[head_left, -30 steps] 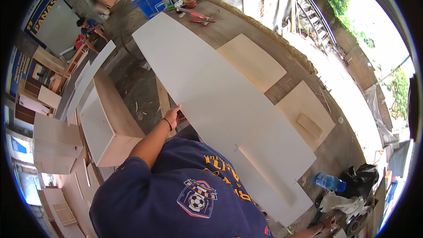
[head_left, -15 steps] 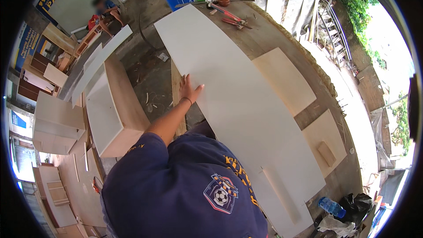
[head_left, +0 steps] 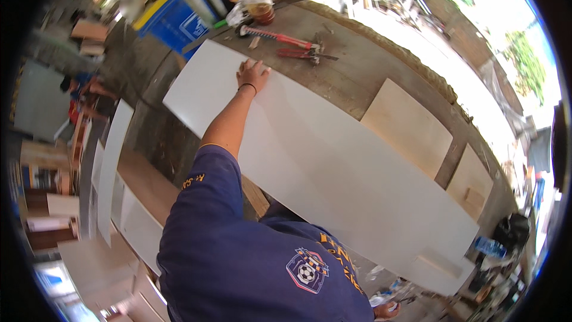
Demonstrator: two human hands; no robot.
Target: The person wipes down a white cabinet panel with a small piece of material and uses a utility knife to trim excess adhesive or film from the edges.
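Note:
A long white board (head_left: 310, 161) lies slantwise across the worktop before me. My left hand (head_left: 253, 76) rests on the board by its far edge, near its upper left end, fingers apart. Low in the view, past the near edge of the board, my right hand (head_left: 386, 311) shows only in part beside my shirt. Its fingers are curled, and whatever is in them is too small to make out. A short pale strip (head_left: 438, 264) lies on the board's right end.
Red-handled tools (head_left: 298, 48) and a stained jar (head_left: 253, 0) lie beyond the board. Two pale panels (head_left: 408, 125) rest on the worktop, the smaller bearing a wooden block (head_left: 475, 197). A plastic bottle (head_left: 490, 247) lies right. A blue bin (head_left: 182, 21) stands behind; a person (head_left: 80, 89) sits far left.
My left hand has moved from the board's near edge across to its far edge. The view has turned and shifted, and my right hand has come into sight at the bottom.

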